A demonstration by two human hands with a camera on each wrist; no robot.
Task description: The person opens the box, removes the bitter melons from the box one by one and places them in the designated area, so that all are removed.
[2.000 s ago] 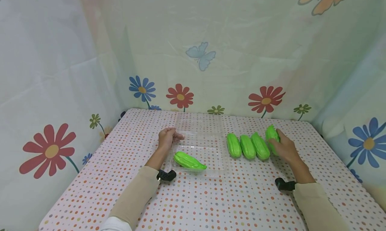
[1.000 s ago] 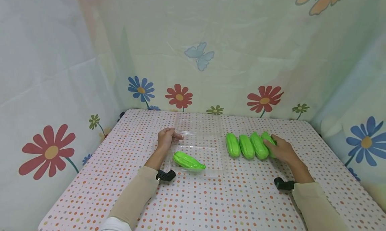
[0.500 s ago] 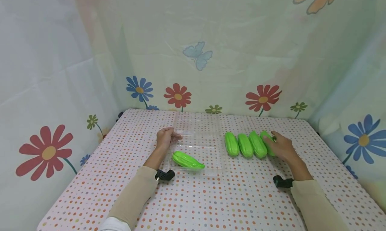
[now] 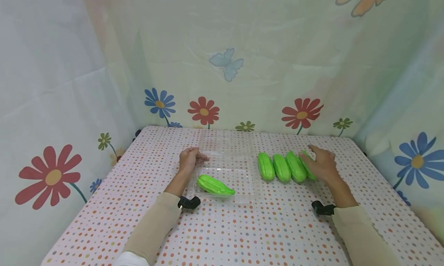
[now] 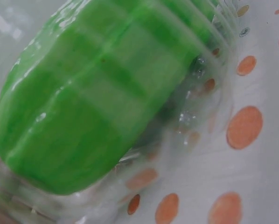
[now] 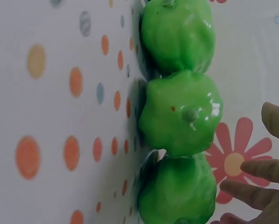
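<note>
My left hand [image 4: 189, 159] holds the left rim of a clear plastic box [image 4: 243, 179], whose lid [image 4: 225, 140] lies folded back behind it. Inside the box, slanting toward its near wall, is a shiny green ribbed gourd [image 4: 215, 185]; the left wrist view shows this gourd [image 5: 83, 107] large through the plastic. Right of the box, several similar gourds [image 4: 281, 168] lie side by side in a row. Beside the last one [image 4: 310, 169], partly hidden by it, is my right hand [image 4: 322, 164], fingers spread. In the right wrist view its fingers [image 6: 251, 193] stand apart around no object.
A white cloth with coloured dots [image 4: 222, 231] covers the table. Printed fabric walls [image 4: 173, 65] with flowers enclose its back and sides. Black wrist cameras [image 4: 189, 202] sit at both cuffs.
My right hand has brought the last gourd leftward against the row and lowered it there. Its fingers have now opened off it. The left hand stays at the box rim.
</note>
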